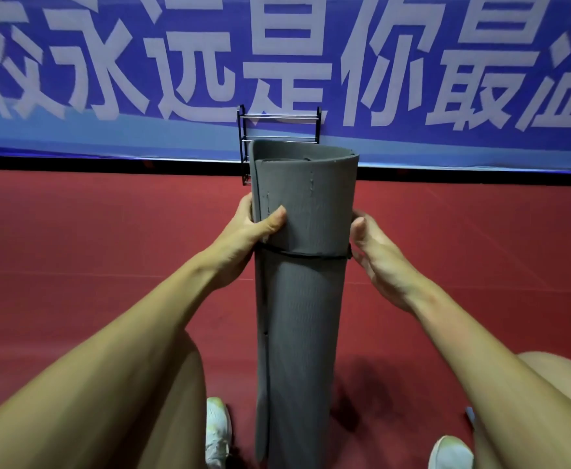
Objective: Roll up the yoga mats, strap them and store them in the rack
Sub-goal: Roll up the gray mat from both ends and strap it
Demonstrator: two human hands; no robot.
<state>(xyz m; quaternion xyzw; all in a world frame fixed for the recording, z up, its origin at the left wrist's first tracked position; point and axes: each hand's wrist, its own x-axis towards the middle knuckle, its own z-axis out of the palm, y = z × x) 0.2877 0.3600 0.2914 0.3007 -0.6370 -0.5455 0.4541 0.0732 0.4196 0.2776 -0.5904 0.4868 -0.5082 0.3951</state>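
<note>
We are likely finishing strapping: left hand and right hand are gripping the upright mat beside its strap. Next probably calls for carrying it to the rack.

The grey mat is rolled up and stands straight up on the red floor, a thin black strap goes tight around it near its looser top, and the black rack stands behind it, partly hidden.
</note>
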